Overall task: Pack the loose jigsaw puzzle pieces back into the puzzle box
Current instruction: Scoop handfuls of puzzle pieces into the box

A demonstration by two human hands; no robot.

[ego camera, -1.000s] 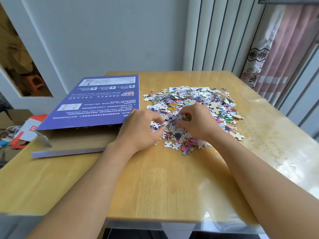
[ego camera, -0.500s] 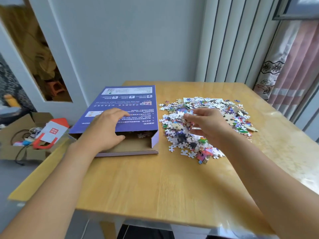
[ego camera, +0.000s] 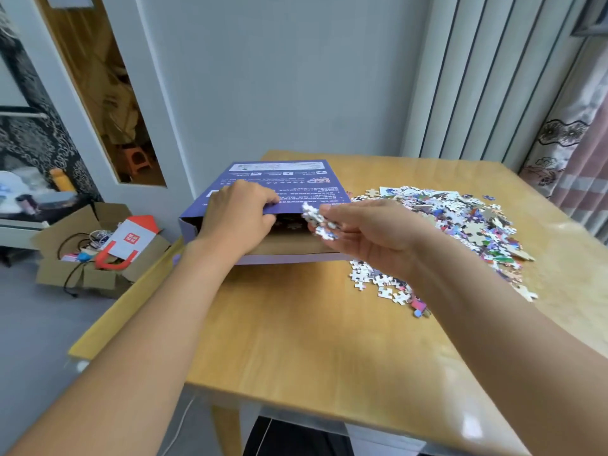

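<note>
The purple puzzle box lies flat at the table's far left, its near end open and brown inside. My left hand grips the near edge of the box's top panel, fingers curled over it, holding the opening raised. My right hand holds a small bunch of puzzle pieces right at the box's opening. A large pile of loose puzzle pieces spreads over the table to the right of the box, partly hidden behind my right forearm.
The wooden table stands against a grey wall. On the floor to the left sits a cardboard carton with a red-and-white bag and cables. Curtains hang at the far right.
My left hand moved from the box's top to its near edge and lifted the panel. My right hand carried a bunch of pieces left from the pile to the box's opening.
</note>
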